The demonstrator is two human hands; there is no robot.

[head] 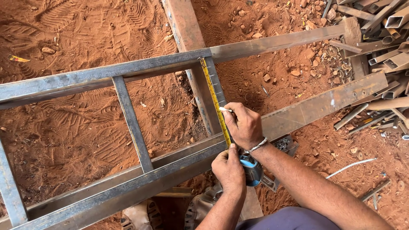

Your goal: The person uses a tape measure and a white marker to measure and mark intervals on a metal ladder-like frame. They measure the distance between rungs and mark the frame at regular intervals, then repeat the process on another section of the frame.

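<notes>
A long steel frame (128, 127) of square tube lies slantwise over red dirt (64, 25), its two rails joined by cross bars. Beyond its far end, at the upper right, a heap of cut steel offcuts (383, 25) is piled. A yellow tape measure blade (215, 100) runs along the right-hand cross bar (204, 98), from the far rail to the near rail. The left hand (230, 170) presses the blade to the near rail, fingers closed around the blue tape case (251, 168). The right hand (243, 125) pinches a white chalk piece (225, 110), its tip touching the cross bar beside the blade.
</notes>
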